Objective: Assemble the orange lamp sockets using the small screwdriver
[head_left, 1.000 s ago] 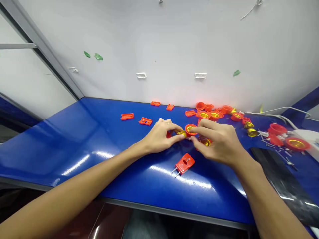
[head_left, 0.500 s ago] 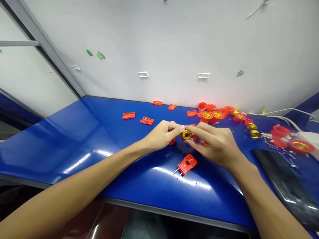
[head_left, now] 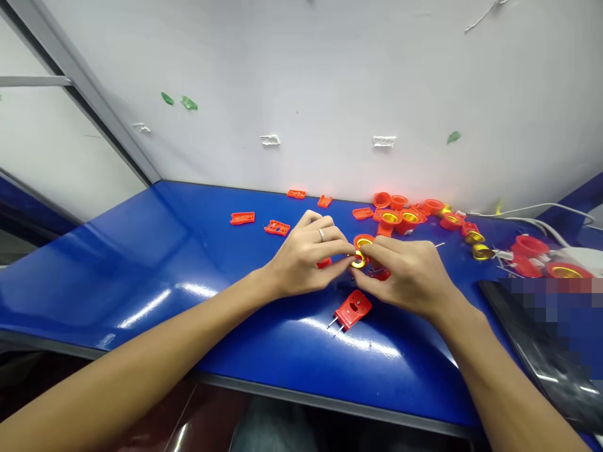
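Note:
A gold-coloured metal screw shell (head_left: 358, 261), the kind lining a lamp socket, is between my two hands above the blue table. My right hand (head_left: 407, 270) grips it from the right with thumb and fingers. From the left, my left hand (head_left: 308, 254), with a ring on one finger, pinches at its near edge. An orange-red socket with a gold lining (head_left: 363, 240) shows just behind the fingertips. A red two-pin plug (head_left: 354, 307) lies in front of my hands. Beside my left fingers is a partly hidden red piece (head_left: 324, 263).
Flat orange-red casing pieces (head_left: 277, 228) lie on the blue table (head_left: 198, 232) to the left. Several sockets (head_left: 409, 220) and loose gold shells (head_left: 481, 252) cluster at the back right, near white cables (head_left: 541, 216). A black glossy object (head_left: 513, 333) lies at right, partly pixelated.
My left hand has turned and opened its grip slightly, its fingers now higher. The gold shell has shifted a little right and tilted, and the socket behind it shows more.

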`<action>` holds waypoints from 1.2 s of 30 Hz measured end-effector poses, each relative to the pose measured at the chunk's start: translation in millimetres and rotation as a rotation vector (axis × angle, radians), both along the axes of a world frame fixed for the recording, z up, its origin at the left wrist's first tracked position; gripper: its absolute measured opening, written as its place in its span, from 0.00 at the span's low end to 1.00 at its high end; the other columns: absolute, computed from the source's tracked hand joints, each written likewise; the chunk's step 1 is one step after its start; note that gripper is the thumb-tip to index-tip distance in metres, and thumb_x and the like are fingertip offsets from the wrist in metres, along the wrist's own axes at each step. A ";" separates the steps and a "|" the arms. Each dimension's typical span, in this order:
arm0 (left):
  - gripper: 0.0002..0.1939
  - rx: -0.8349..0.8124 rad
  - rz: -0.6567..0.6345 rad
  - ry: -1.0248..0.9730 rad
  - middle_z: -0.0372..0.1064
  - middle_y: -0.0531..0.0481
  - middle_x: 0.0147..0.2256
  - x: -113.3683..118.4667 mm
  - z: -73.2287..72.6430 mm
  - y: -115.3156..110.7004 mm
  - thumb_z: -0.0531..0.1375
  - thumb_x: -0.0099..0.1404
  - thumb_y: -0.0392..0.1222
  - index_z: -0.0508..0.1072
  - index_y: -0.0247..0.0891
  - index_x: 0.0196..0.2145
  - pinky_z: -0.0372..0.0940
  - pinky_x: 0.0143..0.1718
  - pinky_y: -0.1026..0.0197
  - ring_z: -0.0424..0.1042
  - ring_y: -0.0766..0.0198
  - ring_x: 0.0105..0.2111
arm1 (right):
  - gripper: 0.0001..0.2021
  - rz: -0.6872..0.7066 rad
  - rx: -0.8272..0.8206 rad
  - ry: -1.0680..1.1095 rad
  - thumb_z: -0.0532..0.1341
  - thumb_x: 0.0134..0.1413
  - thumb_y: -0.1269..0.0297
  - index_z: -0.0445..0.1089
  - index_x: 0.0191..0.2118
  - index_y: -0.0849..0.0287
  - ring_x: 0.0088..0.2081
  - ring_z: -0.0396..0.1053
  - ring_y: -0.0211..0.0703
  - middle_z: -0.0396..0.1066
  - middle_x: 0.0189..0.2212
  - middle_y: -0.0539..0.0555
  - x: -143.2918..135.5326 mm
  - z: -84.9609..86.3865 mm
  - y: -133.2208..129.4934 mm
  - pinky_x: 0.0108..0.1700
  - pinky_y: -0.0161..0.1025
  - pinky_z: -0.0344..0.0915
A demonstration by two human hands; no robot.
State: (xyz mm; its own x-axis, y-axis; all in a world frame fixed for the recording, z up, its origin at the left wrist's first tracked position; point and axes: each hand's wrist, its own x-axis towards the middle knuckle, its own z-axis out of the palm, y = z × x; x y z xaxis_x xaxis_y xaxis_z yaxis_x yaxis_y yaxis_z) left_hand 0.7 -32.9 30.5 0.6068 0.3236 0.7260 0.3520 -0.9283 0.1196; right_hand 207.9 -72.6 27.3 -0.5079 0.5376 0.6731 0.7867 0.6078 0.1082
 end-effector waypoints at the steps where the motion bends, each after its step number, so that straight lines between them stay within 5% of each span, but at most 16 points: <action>1: 0.06 0.017 -0.002 0.001 0.77 0.50 0.32 0.1 -1.0 0.9 0.59 0.69 0.39 0.76 0.40 0.35 0.59 0.41 0.54 0.69 0.63 0.32 | 0.06 -0.004 -0.008 -0.005 0.61 0.55 0.65 0.75 0.34 0.59 0.21 0.63 0.35 0.71 0.24 0.48 -0.2 -0.1 -0.2 0.24 0.37 0.45; 16: 0.07 0.026 -0.144 0.128 0.78 0.51 0.32 -3.3 -8.3 12.4 0.57 0.68 0.34 0.76 0.39 0.37 0.58 0.37 0.56 0.69 0.64 0.31 | 0.10 -0.053 -0.111 -0.038 0.60 0.55 0.62 0.73 0.27 0.59 0.21 0.62 0.36 0.71 0.22 0.49 -0.7 -5.3 1.8 0.24 0.38 0.43; 28: 0.11 -0.009 -0.126 0.093 0.78 0.50 0.33 -4.2 -6.0 10.8 0.57 0.62 0.32 0.77 0.39 0.39 0.57 0.36 0.55 0.66 0.63 0.30 | 0.10 -0.055 -0.129 0.020 0.60 0.56 0.60 0.77 0.33 0.59 0.22 0.65 0.38 0.73 0.24 0.49 0.3 -4.5 2.0 0.24 0.38 0.44; 33: 0.12 -0.115 -0.042 0.159 0.75 0.45 0.36 -13.4 1.3 16.8 0.59 0.62 0.37 0.78 0.37 0.42 0.57 0.41 0.53 0.68 0.58 0.35 | 0.08 -0.031 -0.127 0.085 0.62 0.55 0.62 0.76 0.34 0.60 0.23 0.66 0.38 0.71 0.24 0.49 3.2 -1.2 2.3 0.26 0.37 0.49; 36: 0.22 -0.244 -0.012 0.241 0.72 0.41 0.45 -22.9 8.0 24.0 0.66 0.57 0.45 0.77 0.37 0.49 0.57 0.46 0.51 0.69 0.53 0.41 | 0.07 0.004 -0.129 0.173 0.62 0.54 0.64 0.74 0.36 0.61 0.27 0.69 0.39 0.73 0.28 0.51 6.8 4.0 2.2 0.28 0.35 0.55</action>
